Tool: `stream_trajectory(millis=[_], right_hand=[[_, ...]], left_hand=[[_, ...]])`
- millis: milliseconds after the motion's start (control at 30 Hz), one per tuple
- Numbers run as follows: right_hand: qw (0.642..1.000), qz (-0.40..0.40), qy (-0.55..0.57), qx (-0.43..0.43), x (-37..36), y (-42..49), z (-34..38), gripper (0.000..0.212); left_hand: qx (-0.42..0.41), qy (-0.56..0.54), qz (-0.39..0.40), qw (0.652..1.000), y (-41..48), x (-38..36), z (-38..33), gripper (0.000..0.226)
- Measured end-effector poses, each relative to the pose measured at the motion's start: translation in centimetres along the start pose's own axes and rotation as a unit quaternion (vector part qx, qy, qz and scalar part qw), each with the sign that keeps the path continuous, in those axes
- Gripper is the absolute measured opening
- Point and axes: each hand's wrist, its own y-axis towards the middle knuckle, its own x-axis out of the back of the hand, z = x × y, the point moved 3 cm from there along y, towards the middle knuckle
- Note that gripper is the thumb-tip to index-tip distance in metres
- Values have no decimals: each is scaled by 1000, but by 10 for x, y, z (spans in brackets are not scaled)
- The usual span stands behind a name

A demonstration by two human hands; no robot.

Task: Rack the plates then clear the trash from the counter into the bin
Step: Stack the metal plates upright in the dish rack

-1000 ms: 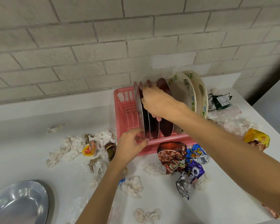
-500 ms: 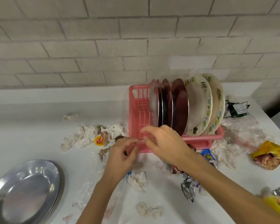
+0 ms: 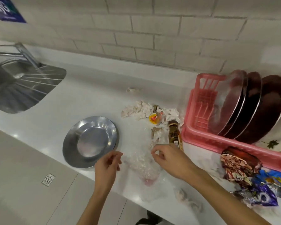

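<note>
Head: 1 loose plate (image 3: 89, 142), 1 rack (image 3: 206, 95)

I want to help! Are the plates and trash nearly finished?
Partly. Several plates stand in the pink rack. The left hand and right hand hover empty near a steel plate lying on the counter. Left to do: rack it, then bin the tissues, wrappers and bottle.

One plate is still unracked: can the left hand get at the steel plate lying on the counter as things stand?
Probably yes. The left hand hovers by the steel plate's near right rim, apparently empty, with nothing between them. The plate lies flat, with nothing on it.
</note>
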Motion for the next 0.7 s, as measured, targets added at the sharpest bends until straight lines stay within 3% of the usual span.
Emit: stream_trajectory(millis=[167,333,500,700], right_hand=[[999,35,11,22,-20,14,15,14],[997,64,14,41,-36,24,31,15],[996,71,14,58,-44,33,50,20],[997,66,3,42,-38,30,50,23]], left_hand=[[169,-67,-52,982,-13,49,59,22],[253,-139,-106,952,-11,84,82,33],[271,-92,-138,948,11,120,96,40],[261,9,-105,960,39,131,95,37]])
